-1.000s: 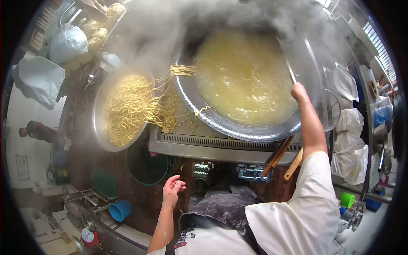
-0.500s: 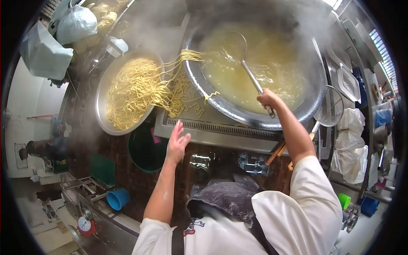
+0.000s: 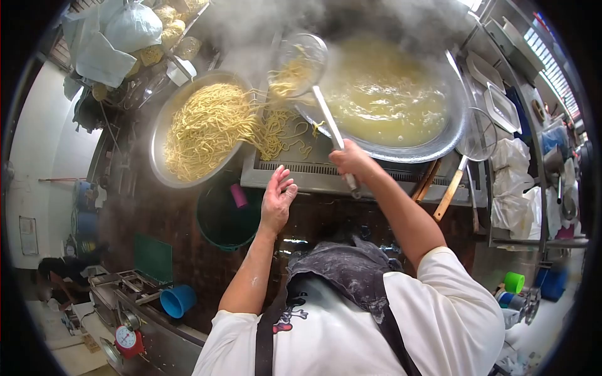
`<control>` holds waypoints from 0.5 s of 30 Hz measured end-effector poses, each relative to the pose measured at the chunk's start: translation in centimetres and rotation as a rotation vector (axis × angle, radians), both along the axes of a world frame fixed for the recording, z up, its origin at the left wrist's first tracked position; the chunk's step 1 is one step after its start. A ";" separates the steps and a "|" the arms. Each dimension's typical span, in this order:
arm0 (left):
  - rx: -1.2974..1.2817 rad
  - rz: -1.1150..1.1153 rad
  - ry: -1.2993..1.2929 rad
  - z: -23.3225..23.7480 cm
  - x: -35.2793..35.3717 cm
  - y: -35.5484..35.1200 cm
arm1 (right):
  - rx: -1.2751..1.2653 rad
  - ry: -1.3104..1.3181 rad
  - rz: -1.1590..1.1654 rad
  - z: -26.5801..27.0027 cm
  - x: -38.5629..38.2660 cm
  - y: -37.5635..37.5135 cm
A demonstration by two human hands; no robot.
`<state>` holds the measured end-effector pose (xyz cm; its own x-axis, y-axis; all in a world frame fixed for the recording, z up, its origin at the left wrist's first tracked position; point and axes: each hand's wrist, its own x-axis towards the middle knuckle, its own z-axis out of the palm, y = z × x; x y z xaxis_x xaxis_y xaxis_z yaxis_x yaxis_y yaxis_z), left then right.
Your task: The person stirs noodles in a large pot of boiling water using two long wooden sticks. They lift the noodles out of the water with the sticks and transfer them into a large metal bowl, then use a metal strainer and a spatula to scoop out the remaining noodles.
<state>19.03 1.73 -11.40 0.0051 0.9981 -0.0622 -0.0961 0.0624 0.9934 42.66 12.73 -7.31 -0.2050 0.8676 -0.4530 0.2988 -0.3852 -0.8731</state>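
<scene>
My right hand (image 3: pixel 355 164) is closed around the long metal handle of a round skimmer (image 3: pixel 327 118). The skimmer's head hangs above the left rim of a large wok (image 3: pixel 453 135) of steaming, yellowish, bubbling liquid, with yellow noodles in or right behind it. Left of the wok, a wide metal bowl (image 3: pixel 158 153) holds a heap of noodles (image 3: pixel 210 122). Loose noodles (image 3: pixel 273 135) trail over its edge onto the steel stove top. My left hand (image 3: pixel 276 200) is raised in front of the stove edge, below those loose noodles, its fingers stretched and holding nothing.
A wire strainer (image 3: pixel 478 135) with a wooden handle rests right of the wok. A dark green tub (image 3: pixel 210 222) stands below the bowl. At lower left are a blue bucket (image 3: pixel 178 301) and a red scale (image 3: pixel 129 341). Steam blurs the back; another person (image 3: pixel 63 272) is at far left.
My right hand has lifted the skimmer out of the liquid and swung it left to the wok's rim. My left hand stays raised and open. The view has shifted slightly.
</scene>
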 end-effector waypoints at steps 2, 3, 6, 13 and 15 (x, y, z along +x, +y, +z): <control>0.073 0.067 -0.017 1.6 -0.2 -1.2 | 0.210 -0.245 0.117 1.3 -3.7 -2.1; 0.140 0.137 -0.035 2.5 -0.2 -1.6 | 0.314 -0.339 0.151 1.0 -5.3 -2.7; 0.213 0.202 0.003 3.8 -0.4 -2.2 | 0.486 -0.444 0.321 0.2 -8.7 -2.5; 0.207 0.233 0.045 2.6 -2.7 -4.5 | 0.552 -0.653 0.090 -1.5 -1.9 -1.8; 0.195 0.255 0.047 1.3 -3.5 -5.7 | 0.503 -0.842 0.084 1.5 4.8 -3.0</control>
<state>15.54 -4.01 -10.05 -0.2450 0.9600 0.1356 -0.0382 -0.1493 0.9881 47.48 9.73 -5.84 -0.0548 0.9966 -0.0608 0.9079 0.0244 -0.4185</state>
